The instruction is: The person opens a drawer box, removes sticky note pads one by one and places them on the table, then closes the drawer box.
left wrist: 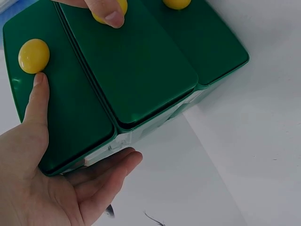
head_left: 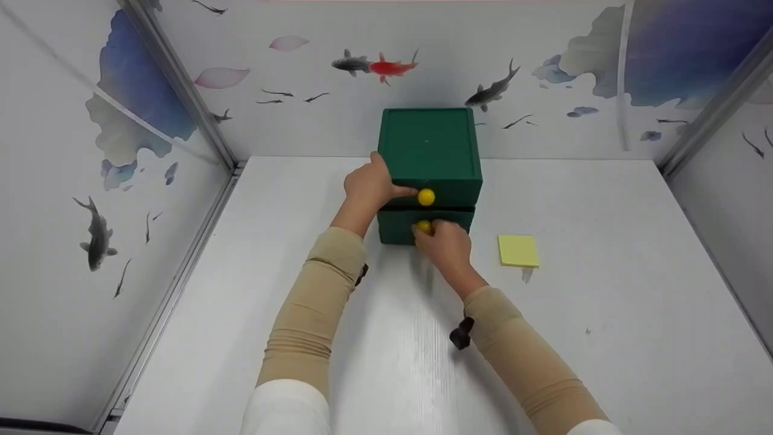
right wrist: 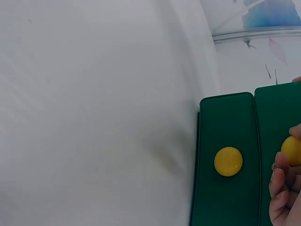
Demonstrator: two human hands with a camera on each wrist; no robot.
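Note:
A green drawer box [head_left: 426, 145] with yellow round knobs stands against the back wall. My left hand [head_left: 369, 186] is at its left side. In the left wrist view, the straight thumb [left wrist: 38, 101] lies on the top drawer's front, its tip at the upper knob [left wrist: 34, 56], and the other fingers [left wrist: 110, 176] extend along the box's side. My right hand [head_left: 448, 244] pinches the middle drawer's knob [head_left: 423, 227]. That drawer's front [left wrist: 136, 66] seems to stand slightly forward of its neighbours. The bottom drawer's knob [right wrist: 228, 161] is untouched.
A yellow sticky-note pad [head_left: 518, 251] lies on the white table [head_left: 604, 254], right of the box. White panels printed with fish and leaves, such as the back wall [head_left: 290, 115], enclose the table on three sides.

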